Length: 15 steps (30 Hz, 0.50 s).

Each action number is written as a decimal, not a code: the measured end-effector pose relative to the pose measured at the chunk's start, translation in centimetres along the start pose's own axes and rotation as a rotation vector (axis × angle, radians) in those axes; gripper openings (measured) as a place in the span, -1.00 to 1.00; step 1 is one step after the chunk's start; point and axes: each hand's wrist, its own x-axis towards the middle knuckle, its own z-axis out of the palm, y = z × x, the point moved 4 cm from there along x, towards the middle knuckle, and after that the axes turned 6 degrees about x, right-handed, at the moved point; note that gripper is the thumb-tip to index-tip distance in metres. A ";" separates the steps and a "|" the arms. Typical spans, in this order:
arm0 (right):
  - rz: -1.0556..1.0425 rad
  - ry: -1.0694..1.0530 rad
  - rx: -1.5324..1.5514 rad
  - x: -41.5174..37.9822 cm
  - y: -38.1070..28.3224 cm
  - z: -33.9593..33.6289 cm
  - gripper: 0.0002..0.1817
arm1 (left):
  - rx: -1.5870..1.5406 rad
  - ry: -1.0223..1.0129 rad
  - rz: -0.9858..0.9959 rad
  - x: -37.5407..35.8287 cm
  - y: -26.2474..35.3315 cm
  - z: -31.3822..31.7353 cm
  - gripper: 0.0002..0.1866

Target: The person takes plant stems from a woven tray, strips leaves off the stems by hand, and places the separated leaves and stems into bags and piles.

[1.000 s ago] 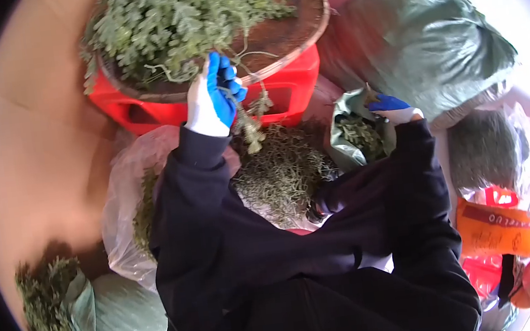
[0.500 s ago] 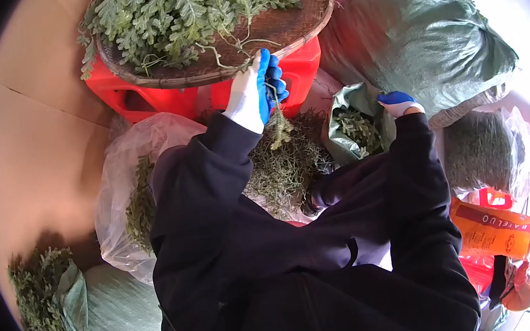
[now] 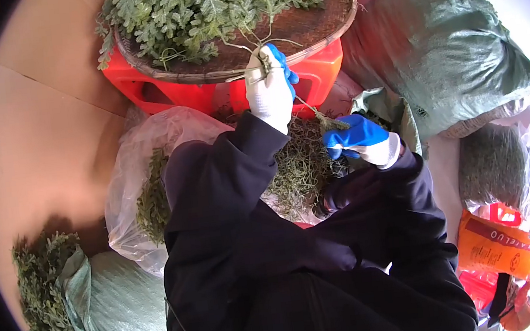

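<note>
A bulging green sack [image 3: 444,47] sits at upper right. Below it, a lettered orange bag [image 3: 500,246] tilts above red plastic [image 3: 479,287]. A pale sack [image 3: 128,312] lies at lower left.

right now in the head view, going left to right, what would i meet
Leafy sprigs at far left → clear plastic bag → gloved left hand → gloved right hand → orange bag.

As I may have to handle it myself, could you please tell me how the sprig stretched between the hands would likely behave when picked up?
The sprig is probably light, given how slender it looks. Being so thin, it may bend readily and could snap if tugged hard.
</note>
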 end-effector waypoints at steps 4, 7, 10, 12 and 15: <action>-0.028 0.013 -0.218 -0.6 -1.1 -1.0 -0.59 | -0.052 0.014 0.071 0.6 -0.7 -0.5 -0.74; 0.189 -0.282 -0.529 -2.4 0.6 -3.9 -0.64 | -0.140 0.278 0.232 3.0 0.9 -2.5 -0.77; -0.059 -0.122 -0.893 -6.2 7.6 -11.7 -0.66 | 0.377 0.676 0.515 8.3 8.3 -13.3 -0.77; 0.326 0.291 -0.961 -7.0 9.8 -17.5 -0.67 | 0.111 0.248 0.438 5.1 8.8 -8.4 -0.83; 0.362 0.657 -0.880 -6.5 8.4 -20.5 -0.42 | 0.476 -0.316 0.038 2.0 4.3 -1.1 -0.79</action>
